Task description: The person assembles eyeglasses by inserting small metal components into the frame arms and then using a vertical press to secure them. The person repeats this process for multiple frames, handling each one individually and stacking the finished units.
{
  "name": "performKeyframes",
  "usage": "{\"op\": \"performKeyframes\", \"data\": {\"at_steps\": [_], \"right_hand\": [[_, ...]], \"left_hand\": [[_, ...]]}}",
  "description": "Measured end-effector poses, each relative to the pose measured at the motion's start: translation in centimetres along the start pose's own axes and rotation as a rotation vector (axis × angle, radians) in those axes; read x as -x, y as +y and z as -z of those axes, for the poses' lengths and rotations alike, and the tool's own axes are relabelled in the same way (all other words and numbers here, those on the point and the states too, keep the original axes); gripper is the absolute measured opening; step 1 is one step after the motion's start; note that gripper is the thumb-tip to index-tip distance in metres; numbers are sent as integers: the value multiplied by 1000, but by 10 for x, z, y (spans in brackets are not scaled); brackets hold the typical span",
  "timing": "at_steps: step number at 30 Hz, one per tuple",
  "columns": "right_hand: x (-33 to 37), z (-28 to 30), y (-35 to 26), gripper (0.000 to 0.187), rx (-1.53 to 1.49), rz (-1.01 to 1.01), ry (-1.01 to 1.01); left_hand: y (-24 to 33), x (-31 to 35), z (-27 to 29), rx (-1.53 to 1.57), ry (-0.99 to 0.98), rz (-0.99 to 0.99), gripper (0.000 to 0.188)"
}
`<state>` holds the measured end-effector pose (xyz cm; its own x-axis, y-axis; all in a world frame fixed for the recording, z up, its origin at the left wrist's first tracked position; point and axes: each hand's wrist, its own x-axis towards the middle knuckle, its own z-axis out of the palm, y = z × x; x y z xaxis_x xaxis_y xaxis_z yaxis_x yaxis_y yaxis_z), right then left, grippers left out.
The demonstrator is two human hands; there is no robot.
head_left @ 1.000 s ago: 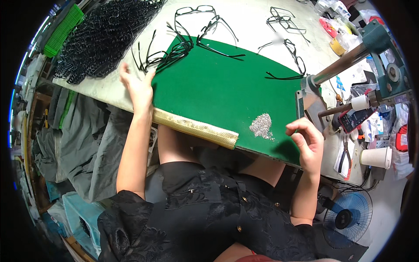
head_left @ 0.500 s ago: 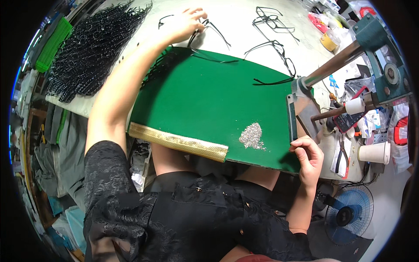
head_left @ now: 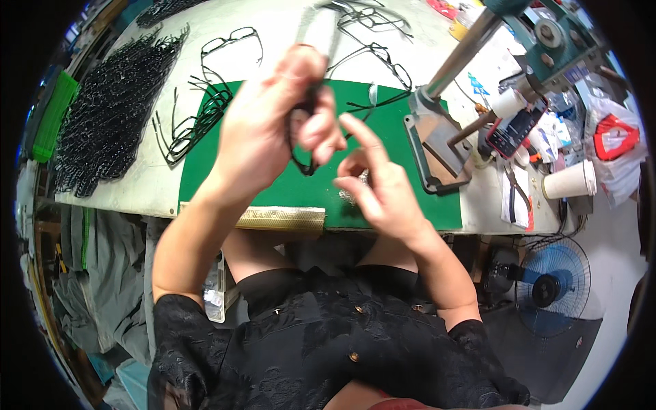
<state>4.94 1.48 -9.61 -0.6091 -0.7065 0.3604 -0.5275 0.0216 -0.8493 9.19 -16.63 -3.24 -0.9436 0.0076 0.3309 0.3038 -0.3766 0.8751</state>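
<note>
My left hand [head_left: 256,140], raised over the green mat [head_left: 396,217], is closed round a black eyeglass frame [head_left: 305,166]. Motion smears its fingers, and the frame's far end is blurred. Just to the right is my right hand [head_left: 393,198], its fingers bent and apart with nothing between them. A heap of tiny silvery pieces [head_left: 347,196] lies on the mat, partly hidden behind that hand. Several more black eyeglass frames [head_left: 198,119] rest at the mat's far left corner, and another frame [head_left: 393,65] lies beyond its far edge.
At the left a large pile of black eyeglass frames [head_left: 116,116] covers the table. A metal press [head_left: 444,154] stands on the mat's right side. A gold strip [head_left: 283,219] runs along the near edge. Pliers [head_left: 517,188] and a white cup [head_left: 570,181] lie farther right.
My left hand has come back from the far edge, bringing an eyeglass frame over the mat. My right hand has left the mat's right corner and moved inward beside it. The view has shifted.
</note>
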Motion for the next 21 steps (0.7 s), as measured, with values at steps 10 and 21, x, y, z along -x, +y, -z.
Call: {"op": "performKeyframes", "data": {"at_steps": [10,21], "right_hand": [[60,58,35,20,258,-174,149],[76,48,47,10,498,-102,36]], "left_hand": [[-9,90,-2,-27,105,-168,47],[-46,98,-30,-432,243,-16,51]]}}
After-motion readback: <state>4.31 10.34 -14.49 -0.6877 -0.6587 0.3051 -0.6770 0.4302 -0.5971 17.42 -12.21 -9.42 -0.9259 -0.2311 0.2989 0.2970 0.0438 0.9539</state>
